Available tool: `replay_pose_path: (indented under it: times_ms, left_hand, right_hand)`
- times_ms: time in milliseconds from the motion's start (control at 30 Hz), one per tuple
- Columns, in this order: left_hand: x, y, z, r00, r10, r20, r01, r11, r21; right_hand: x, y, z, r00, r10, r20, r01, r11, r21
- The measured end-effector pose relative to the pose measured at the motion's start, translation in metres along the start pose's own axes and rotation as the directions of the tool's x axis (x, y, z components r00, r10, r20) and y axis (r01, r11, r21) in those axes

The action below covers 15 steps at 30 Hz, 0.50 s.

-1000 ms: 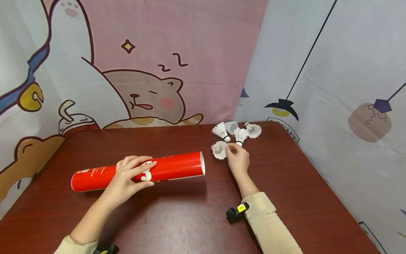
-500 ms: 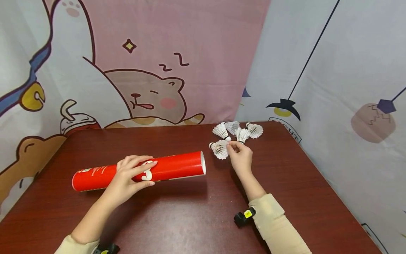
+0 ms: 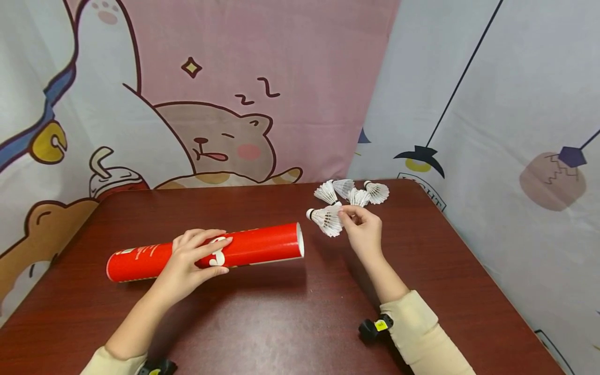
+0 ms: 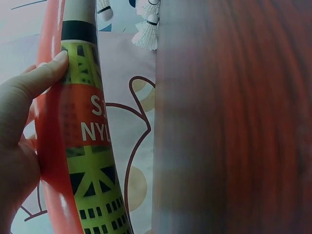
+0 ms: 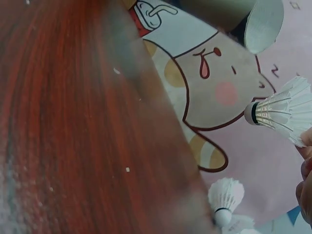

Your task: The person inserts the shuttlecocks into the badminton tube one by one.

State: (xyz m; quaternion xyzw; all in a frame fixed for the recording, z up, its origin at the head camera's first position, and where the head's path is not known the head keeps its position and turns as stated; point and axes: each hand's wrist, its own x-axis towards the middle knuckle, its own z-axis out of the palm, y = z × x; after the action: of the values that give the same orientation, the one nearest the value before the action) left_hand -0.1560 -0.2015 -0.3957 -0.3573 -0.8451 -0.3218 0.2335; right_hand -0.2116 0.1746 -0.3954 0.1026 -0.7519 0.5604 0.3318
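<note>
My left hand (image 3: 187, 260) grips a long red shuttlecock tube (image 3: 262, 246) around its middle. The tube lies tilted, its open end facing right and raised over the table. In the left wrist view the tube (image 4: 90, 165) shows a yellow-green and black patterned side, with the thumb along it. My right hand (image 3: 363, 229) pinches a white feather shuttlecock (image 3: 326, 220) by its skirt edge. Its cork points left, toward the tube's mouth. The right wrist view shows this shuttlecock (image 5: 282, 111) with its cork facing the tube's open end (image 5: 264, 27).
Several other shuttlecocks (image 3: 376, 192) lie in a group at the back right of the brown wooden table (image 3: 281, 317). A cloth with cartoon drawings (image 3: 304, 78) hangs right behind the table and along its right side.
My right hand has lifted the pinched shuttlecock, turning its cork to the left, and has drawn slightly right and away from the group. The left hand and tube have stayed nearly still.
</note>
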Motion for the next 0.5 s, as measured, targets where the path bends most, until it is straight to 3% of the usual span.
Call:
replay_pose_path:
  times_ms: [200,500]
  left_hand:
    - [0.0,0.0,0.0,1.0,0.003,-0.011,-0.003,1.0,0.002]
    - [0.001,0.0,0.0,1.0,0.001,-0.015,-0.001,1.0,0.014]
  right_hand:
    - [-0.004,-0.042,-0.009,0.998,-0.012,0.058,0.009,0.998,0.056]
    - [-0.008,-0.054,-0.019,0.991,-0.015,0.136,-0.011,0.982,0.188]
